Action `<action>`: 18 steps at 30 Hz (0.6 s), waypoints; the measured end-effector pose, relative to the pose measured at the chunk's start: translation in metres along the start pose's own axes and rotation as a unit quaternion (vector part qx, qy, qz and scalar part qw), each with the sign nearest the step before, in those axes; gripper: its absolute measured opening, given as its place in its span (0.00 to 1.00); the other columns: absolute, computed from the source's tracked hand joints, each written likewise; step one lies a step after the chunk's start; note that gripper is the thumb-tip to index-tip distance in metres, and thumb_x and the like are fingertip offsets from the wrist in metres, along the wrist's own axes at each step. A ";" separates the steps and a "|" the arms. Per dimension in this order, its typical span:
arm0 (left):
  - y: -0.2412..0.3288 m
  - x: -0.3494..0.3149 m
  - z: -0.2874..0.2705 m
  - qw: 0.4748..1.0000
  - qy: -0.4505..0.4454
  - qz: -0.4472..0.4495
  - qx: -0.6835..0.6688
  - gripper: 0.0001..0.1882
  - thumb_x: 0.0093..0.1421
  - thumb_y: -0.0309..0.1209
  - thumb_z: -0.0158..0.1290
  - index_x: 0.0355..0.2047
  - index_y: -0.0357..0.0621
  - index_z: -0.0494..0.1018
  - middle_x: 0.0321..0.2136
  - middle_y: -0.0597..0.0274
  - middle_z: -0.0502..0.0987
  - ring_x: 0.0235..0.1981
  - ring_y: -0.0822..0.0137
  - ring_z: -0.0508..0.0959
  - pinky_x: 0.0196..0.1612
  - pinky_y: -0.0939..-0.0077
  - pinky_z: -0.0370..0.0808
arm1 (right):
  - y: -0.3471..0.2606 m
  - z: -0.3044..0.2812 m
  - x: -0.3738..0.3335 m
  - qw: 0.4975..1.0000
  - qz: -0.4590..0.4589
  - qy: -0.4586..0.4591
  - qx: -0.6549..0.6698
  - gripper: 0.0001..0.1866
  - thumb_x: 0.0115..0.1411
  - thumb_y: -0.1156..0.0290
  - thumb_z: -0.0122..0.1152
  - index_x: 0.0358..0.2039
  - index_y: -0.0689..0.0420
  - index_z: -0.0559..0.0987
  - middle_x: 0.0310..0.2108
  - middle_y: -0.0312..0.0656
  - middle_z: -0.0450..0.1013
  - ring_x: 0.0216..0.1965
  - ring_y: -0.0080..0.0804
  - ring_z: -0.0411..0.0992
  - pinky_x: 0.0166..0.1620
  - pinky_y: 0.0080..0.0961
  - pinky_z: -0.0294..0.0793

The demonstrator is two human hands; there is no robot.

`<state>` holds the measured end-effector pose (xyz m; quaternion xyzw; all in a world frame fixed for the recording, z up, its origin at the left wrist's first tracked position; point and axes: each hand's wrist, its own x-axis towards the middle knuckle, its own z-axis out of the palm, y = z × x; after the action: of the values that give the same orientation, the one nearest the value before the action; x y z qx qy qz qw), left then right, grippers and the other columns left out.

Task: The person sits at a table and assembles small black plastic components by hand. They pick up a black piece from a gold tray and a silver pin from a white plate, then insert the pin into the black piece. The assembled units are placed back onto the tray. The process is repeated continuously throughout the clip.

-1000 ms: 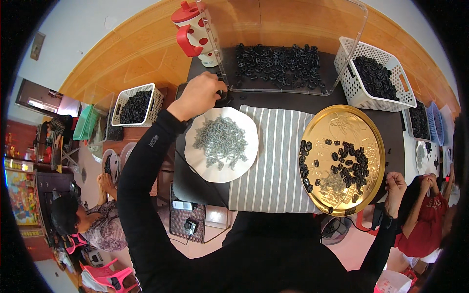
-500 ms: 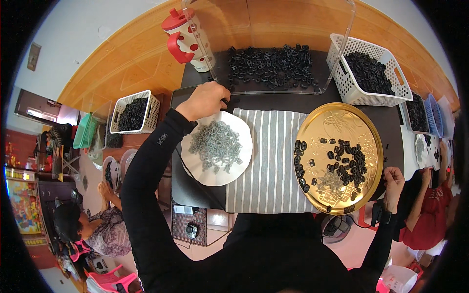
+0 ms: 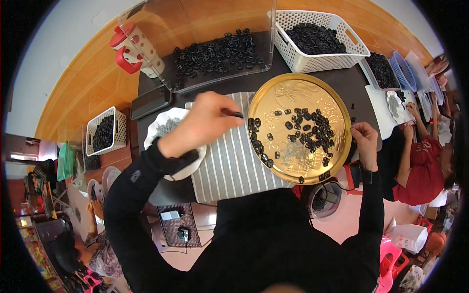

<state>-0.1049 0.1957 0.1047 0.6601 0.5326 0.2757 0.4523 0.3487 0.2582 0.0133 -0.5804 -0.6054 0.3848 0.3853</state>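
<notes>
My left hand [image 3: 211, 117], slightly blurred, is over the grey striped cloth [image 3: 222, 161], pinching a small black plastic piece [image 3: 234, 115]. Below its wrist, a white scalloped plate [image 3: 181, 172] holds a heap of small clear-grey pieces [image 3: 168, 126], partly covered by the arm. At the right rim of a round gold tray [image 3: 281, 88] is my right hand [image 3: 366, 142], thumb and fingertips together; what they hold, if anything, cannot be made out. Black two-holed pieces [image 3: 312, 128] lie scattered on the tray, some in a line along its left edge, beside a patch of clear pieces [image 3: 294, 155].
A clear box [image 3: 222, 77] with black pieces stands at the back, beside a red-lidded dotted cup [image 3: 141, 51] and a dark phone [image 3: 150, 102]. White baskets [image 3: 325, 62] [image 3: 119, 128] hold more black pieces. Other people sit at left and right [image 3: 422, 166].
My left hand has moved from the front of the clear box toward the gold tray, carrying a black piece. The view has turned rightward. My right hand stays by the tray's right rim.
</notes>
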 end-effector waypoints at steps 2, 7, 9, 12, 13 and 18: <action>0.007 0.003 0.030 1.000 -0.011 -0.026 -0.004 0.11 0.56 0.20 0.57 0.40 0.28 0.76 0.28 0.62 0.78 0.27 0.78 0.74 0.30 0.83 0.72 | -0.003 0.002 0.000 1.000 0.002 0.000 0.011 0.02 0.58 0.78 0.59 0.30 0.63 0.78 0.26 0.32 0.73 0.26 0.16 0.67 0.31 0.15 0.65; 0.014 -0.010 0.058 0.997 0.051 0.020 0.062 0.21 0.56 0.19 0.55 0.51 0.29 0.72 0.34 0.54 0.79 0.30 0.74 0.76 0.31 0.80 0.73 | 0.007 0.003 -0.002 0.998 -0.056 0.020 -0.034 0.02 0.57 0.79 0.58 0.30 0.64 0.78 0.25 0.34 0.73 0.27 0.18 0.67 0.32 0.17 0.67; 0.035 -0.030 0.052 0.997 0.047 -0.004 0.063 0.19 0.56 0.21 0.56 0.49 0.31 0.74 0.35 0.55 0.80 0.31 0.75 0.76 0.33 0.79 0.73 | 0.017 0.002 0.000 0.989 -0.110 0.043 -0.088 0.01 0.57 0.80 0.58 0.30 0.64 0.77 0.25 0.35 0.73 0.26 0.18 0.67 0.32 0.18 0.67; 0.039 -0.061 0.050 0.996 0.031 -0.022 0.077 0.16 0.57 0.23 0.56 0.47 0.34 0.76 0.35 0.58 0.80 0.30 0.76 0.75 0.34 0.79 0.72 | 0.023 -0.002 0.000 0.974 -0.159 0.081 -0.139 0.02 0.56 0.82 0.58 0.30 0.65 0.76 0.24 0.39 0.71 0.26 0.22 0.68 0.32 0.22 0.69; 0.041 -0.076 0.053 0.997 0.031 -0.031 0.068 0.15 0.57 0.23 0.56 0.46 0.35 0.77 0.35 0.60 0.80 0.30 0.76 0.74 0.34 0.80 0.71 | 0.022 -0.001 -0.001 0.971 -0.168 0.088 -0.144 0.02 0.56 0.82 0.58 0.31 0.65 0.76 0.24 0.40 0.71 0.26 0.22 0.68 0.32 0.23 0.69; 0.037 -0.127 0.099 0.991 0.066 -0.088 -0.071 0.10 0.59 0.24 0.58 0.42 0.36 0.78 0.34 0.64 0.78 0.31 0.78 0.74 0.35 0.83 0.70 | -0.001 -0.006 -0.013 0.945 -0.218 0.078 -0.232 0.04 0.55 0.84 0.57 0.32 0.66 0.77 0.27 0.40 0.71 0.28 0.24 0.70 0.33 0.23 0.70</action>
<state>-0.0405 0.0442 0.1090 0.5569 0.5964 0.3147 0.4849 0.3540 0.2455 0.0166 -0.5359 -0.7579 0.0940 0.3600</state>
